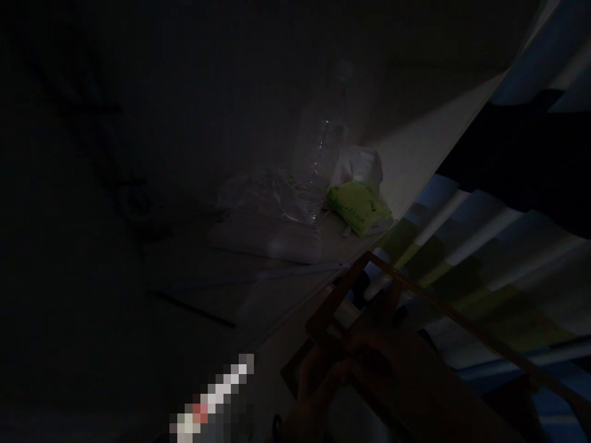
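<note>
The picture is very dark. My right hand (355,369) is low in the middle, its forearm coming in from the lower right. Its fingers are closed on a thin brown wooden frame (434,295). One corner of the frame points up toward a white ledge, and one long strip runs off to the lower right. The frame lies over a cloth striped in blue, white and green (489,258). I cannot make out my left hand anywhere in the dark.
On the white ledge (415,160) stand a clear plastic bottle (318,154), a crumpled clear plastic bag (263,209) and a green tissue pack (360,208). The left half is nearly black. A blurred, pixelated strip (212,400) sits at the bottom.
</note>
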`<action>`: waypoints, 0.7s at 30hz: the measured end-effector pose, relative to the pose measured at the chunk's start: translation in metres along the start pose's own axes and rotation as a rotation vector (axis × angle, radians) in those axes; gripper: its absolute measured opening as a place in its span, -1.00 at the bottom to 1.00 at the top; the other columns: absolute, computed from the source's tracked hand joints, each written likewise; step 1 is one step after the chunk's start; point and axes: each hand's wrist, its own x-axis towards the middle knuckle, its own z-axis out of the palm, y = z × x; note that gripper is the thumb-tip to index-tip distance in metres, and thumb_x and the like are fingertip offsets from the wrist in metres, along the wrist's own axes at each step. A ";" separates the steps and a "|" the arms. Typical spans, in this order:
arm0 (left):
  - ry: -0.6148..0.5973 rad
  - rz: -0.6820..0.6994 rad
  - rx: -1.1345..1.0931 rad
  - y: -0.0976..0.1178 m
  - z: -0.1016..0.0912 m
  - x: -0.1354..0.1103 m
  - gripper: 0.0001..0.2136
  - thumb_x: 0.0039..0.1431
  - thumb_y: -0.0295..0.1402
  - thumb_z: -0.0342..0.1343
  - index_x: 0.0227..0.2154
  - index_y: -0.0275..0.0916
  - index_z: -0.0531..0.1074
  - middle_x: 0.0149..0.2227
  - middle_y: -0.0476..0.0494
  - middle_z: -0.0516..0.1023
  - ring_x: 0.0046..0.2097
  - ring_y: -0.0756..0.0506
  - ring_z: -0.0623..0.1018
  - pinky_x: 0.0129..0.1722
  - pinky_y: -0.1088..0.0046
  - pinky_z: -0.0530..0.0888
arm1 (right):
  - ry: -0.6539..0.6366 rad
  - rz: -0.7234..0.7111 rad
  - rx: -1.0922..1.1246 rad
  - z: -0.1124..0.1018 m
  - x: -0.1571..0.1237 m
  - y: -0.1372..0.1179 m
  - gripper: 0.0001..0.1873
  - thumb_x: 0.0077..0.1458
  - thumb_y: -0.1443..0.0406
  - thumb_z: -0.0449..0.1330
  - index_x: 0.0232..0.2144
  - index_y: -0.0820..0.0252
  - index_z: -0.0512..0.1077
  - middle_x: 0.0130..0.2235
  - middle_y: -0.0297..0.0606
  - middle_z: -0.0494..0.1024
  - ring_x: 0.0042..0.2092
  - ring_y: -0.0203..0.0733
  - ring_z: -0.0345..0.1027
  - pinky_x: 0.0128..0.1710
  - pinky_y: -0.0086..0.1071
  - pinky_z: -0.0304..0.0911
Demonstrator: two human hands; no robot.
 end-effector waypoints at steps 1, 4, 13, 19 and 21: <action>0.012 0.006 0.000 0.000 0.002 -0.001 -0.63 -0.29 -0.19 0.27 -0.32 -0.15 0.46 -0.21 -0.15 0.50 -0.11 -0.22 0.45 -0.19 0.37 0.43 | -0.024 0.047 0.040 -0.001 0.003 0.002 -0.91 -0.06 0.37 0.10 -0.50 0.13 0.40 -0.50 -0.40 0.48 -0.48 -0.33 0.35 -0.57 -0.55 0.18; 0.041 0.023 -0.006 -0.001 0.006 -0.002 -0.62 -0.31 -0.17 0.28 -0.32 -0.14 0.47 -0.22 -0.14 0.51 -0.09 -0.23 0.43 -0.17 0.36 0.42 | -0.122 0.157 0.229 -0.003 0.007 0.006 -0.85 -0.04 0.37 0.06 -0.35 0.16 0.36 -0.56 -0.40 0.42 -0.55 -0.36 0.29 -0.60 -0.54 0.12; 0.071 0.019 -0.016 -0.006 0.006 -0.001 -0.61 -0.32 -0.17 0.28 -0.31 -0.10 0.47 -0.20 -0.09 0.51 -0.07 -0.23 0.42 -0.15 0.38 0.41 | -0.116 0.249 0.386 0.002 -0.002 0.019 -0.73 0.01 0.21 0.07 -0.21 0.16 0.27 -0.40 -0.34 0.41 -0.38 -0.30 0.30 -0.39 -0.43 0.23; 0.077 0.001 -0.007 -0.008 0.005 -0.001 -0.61 -0.28 -0.20 0.27 -0.28 -0.11 0.45 -0.17 -0.08 0.50 -0.04 -0.21 0.41 -0.12 0.40 0.41 | 0.013 0.109 0.262 0.000 -0.005 0.019 -0.40 -0.01 0.18 0.11 0.09 0.02 0.04 0.07 -0.17 0.21 0.02 -0.12 0.16 -0.10 -0.23 0.21; 0.073 -0.002 -0.005 -0.008 0.005 -0.001 -0.62 -0.26 -0.20 0.26 -0.27 -0.12 0.45 -0.18 -0.10 0.50 -0.06 -0.20 0.42 -0.15 0.40 0.43 | -0.045 0.003 0.260 -0.001 -0.001 0.020 -0.51 0.04 0.20 0.07 0.05 -0.02 0.13 0.03 -0.22 0.22 -0.03 -0.18 0.20 -0.11 -0.26 0.22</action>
